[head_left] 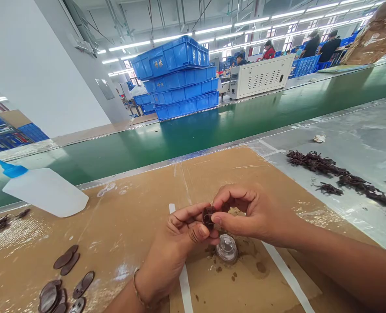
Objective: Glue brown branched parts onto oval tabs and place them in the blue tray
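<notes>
Between my two hands, above the brown board, is a small dark brown piece [208, 217]. My left hand [186, 232] grips it from the left between thumb and fingers. My right hand [241, 213] pinches its right side with thumb and forefinger. Just below the hands a small clear round container [226, 248] stands on the board, with dark spots around it. Several dark oval pieces [48, 297] lie in loose piles at the lower left. Dark curly strands [316, 163] are heaped on the grey surface at the right.
A white squeeze bottle [49, 191] with a blue nozzle lies at the left. Beyond the brown board [140, 195] runs a green conveyor belt [179, 134]. Stacked blue crates [186, 78] and a white machine [261, 77] stand behind it, with several people farther back.
</notes>
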A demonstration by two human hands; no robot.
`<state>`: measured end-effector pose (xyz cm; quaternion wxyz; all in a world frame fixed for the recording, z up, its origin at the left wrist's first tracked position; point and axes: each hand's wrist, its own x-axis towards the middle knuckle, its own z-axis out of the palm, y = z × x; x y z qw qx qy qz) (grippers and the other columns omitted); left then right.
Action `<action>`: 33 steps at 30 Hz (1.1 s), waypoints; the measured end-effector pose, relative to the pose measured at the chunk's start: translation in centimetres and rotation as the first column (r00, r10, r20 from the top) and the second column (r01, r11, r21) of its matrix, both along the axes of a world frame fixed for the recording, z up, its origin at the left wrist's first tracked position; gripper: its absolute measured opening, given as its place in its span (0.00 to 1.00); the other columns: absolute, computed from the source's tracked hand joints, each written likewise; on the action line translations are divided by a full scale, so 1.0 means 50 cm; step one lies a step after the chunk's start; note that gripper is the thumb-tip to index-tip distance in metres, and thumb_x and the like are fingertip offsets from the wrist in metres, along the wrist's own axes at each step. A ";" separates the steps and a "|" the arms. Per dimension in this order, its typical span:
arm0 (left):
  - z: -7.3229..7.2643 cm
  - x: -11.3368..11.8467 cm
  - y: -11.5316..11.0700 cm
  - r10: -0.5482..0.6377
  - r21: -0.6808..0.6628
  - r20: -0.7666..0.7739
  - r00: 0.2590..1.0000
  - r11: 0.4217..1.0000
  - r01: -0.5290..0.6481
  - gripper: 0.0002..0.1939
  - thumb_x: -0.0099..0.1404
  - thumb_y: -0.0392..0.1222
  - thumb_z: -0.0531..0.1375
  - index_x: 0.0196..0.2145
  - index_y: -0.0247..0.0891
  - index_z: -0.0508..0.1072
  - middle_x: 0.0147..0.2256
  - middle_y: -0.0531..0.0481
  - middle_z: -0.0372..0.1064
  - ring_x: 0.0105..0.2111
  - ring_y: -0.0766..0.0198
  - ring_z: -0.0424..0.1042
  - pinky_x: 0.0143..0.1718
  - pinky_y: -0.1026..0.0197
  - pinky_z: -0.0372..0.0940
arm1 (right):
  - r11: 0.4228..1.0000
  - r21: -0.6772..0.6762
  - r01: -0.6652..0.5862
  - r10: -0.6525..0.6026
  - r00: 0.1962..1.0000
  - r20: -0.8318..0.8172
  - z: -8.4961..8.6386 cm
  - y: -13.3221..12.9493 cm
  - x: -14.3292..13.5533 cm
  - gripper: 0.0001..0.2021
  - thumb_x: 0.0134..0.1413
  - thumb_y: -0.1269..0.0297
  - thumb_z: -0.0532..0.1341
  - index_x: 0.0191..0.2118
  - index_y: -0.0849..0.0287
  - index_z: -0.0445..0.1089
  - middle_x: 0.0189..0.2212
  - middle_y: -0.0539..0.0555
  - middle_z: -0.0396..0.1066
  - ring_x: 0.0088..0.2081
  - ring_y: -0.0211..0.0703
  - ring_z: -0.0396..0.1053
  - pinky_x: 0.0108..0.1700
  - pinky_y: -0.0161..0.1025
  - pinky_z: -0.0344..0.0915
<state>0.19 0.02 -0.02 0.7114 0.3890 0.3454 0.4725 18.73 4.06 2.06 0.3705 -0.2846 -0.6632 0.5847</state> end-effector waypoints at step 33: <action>0.005 0.000 0.002 0.033 -0.021 -0.037 0.999 0.999 -0.034 0.18 0.54 0.40 0.71 0.44 0.40 0.78 0.36 0.47 0.76 0.31 0.68 0.74 0.39 0.66 0.72 | 0.989 -0.147 -0.014 -0.001 0.995 -0.102 -0.005 0.001 -0.011 0.11 0.44 0.64 0.71 0.30 0.58 0.68 0.23 0.49 0.75 0.27 0.39 0.73 0.31 0.36 0.69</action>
